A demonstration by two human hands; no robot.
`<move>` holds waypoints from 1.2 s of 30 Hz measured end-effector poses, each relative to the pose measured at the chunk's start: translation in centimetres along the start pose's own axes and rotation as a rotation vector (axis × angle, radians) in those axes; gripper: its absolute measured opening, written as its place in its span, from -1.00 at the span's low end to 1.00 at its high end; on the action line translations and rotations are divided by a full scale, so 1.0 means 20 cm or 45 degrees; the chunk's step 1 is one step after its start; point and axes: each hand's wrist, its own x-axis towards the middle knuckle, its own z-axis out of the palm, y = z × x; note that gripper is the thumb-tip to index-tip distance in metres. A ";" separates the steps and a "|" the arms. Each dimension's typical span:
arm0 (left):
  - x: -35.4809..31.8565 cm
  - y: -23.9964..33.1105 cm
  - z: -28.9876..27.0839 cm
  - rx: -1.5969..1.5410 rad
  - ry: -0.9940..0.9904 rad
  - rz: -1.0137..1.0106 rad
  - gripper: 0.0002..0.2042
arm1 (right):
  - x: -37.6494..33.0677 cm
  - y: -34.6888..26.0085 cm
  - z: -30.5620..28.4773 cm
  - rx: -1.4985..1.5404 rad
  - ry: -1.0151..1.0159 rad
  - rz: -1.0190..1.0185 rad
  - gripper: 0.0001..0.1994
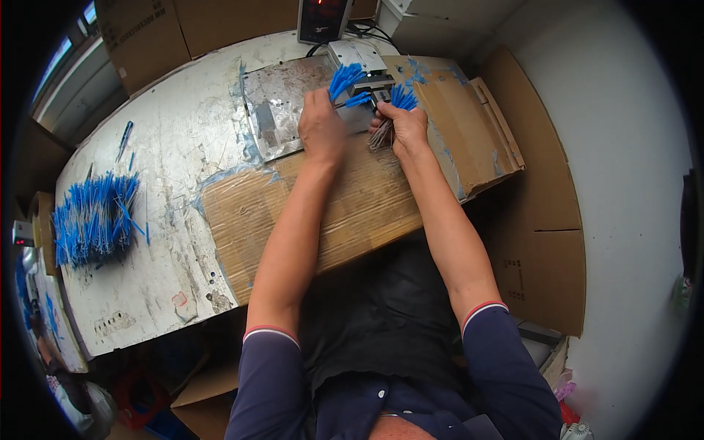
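Note:
My left hand (320, 123), partly blurred, is closed round a bundle of thin pieces with blue ends (346, 79). One or two blue ends (358, 100) stick out from it toward a small metal machine (375, 82). Just to the right, my right hand (408, 129) grips a second bundle of thin wires with blue ends (402, 97); their bare grey wires (381, 136) hang out below the fingers. Both hands are close together in front of the machine. The fingertips of my left hand are mostly hidden.
A large heap of blue-ended wires (95, 220) lies on the worn white table (169, 271) at left. A pen (125, 141) lies behind it. Taped cardboard (323, 213) covers the front edge, and a cardboard box (469, 132) stands at right. A digital display (323, 20) stands behind.

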 end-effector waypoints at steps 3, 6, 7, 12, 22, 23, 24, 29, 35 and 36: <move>-0.01 0.01 0.01 -0.006 -0.062 -0.018 -0.78 | 0.01 -0.02 -0.06 0.138 0.032 0.029 -0.89; 0.00 -0.01 0.00 0.020 -0.124 -0.005 -0.76 | -0.02 -0.01 -0.06 0.156 -0.107 -0.198 -0.91; -0.01 -0.01 0.00 0.018 -0.125 -0.006 -0.76 | -0.04 0.01 -0.06 0.155 -0.105 -0.199 -0.91; -0.01 0.00 0.01 0.016 -0.136 0.064 -0.74 | -0.09 0.10 -0.10 0.254 -0.138 -0.126 -0.85; -0.01 0.00 0.00 0.030 -0.218 0.162 -0.72 | -0.09 0.07 -0.18 0.304 -0.402 -0.034 -0.73; -0.01 0.00 0.00 0.061 -0.241 0.209 -0.76 | -0.09 0.07 -0.18 0.291 -0.411 -0.011 -0.73; -0.01 -0.01 0.00 0.094 -0.261 0.256 -0.79 | -0.09 0.06 -0.17 0.279 -0.421 0.010 -0.72; -0.01 0.00 0.00 0.121 -0.226 0.240 -0.83 | -0.07 0.01 -0.16 0.078 -0.212 -0.387 -0.73; 0.04 0.02 0.01 -0.397 -0.113 -0.226 -0.88 | -0.10 0.15 -0.16 -0.049 -0.063 -0.431 -0.79; 0.04 0.01 -0.01 -0.743 -0.211 -0.536 -0.88 | -0.11 0.15 -0.15 -0.018 -0.067 -0.432 -0.79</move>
